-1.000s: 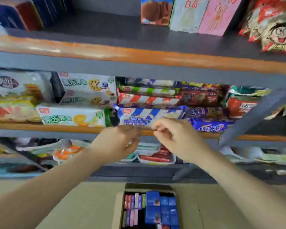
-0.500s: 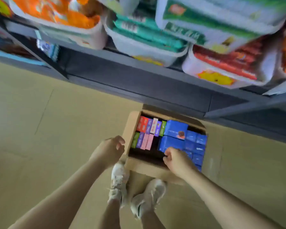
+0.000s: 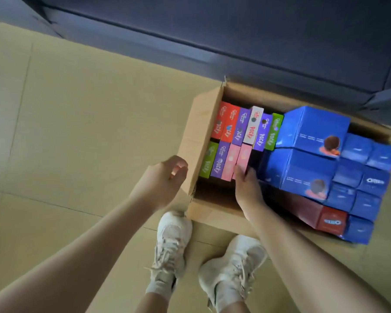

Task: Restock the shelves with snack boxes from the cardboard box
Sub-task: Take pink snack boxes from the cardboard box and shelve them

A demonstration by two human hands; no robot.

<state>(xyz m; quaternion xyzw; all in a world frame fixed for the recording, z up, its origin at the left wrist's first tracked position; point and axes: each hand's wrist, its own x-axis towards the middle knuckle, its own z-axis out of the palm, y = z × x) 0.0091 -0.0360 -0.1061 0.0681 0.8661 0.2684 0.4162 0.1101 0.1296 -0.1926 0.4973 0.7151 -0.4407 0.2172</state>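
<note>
An open cardboard box point(image 3: 196, 132) stands on the tan floor below me. Its left half holds upright Pocky boxes in red, purple, white, green and pink. Its right half holds big blue Oreo boxes point(image 3: 312, 129), smaller blue ones and a red Oreo box point(image 3: 332, 220). My right hand point(image 3: 246, 186) reaches into the carton and pinches the near end of a pink Pocky box point(image 3: 244, 154) between fingers and thumb. My left hand point(image 3: 165, 177) hovers just outside the carton's left wall, fingers loosely curled, holding nothing.
The dark base of the shelving unit point(image 3: 235, 30) runs along the top, right behind the carton. My two white shoes point(image 3: 172, 245) stand against the carton's near wall. Tiled floor point(image 3: 66, 120) stretches to the left.
My view dropped from the shelves to the carton and came closer. Both hands came down from the shelf; the right one moved left from the blue boxes to the pink Pocky box.
</note>
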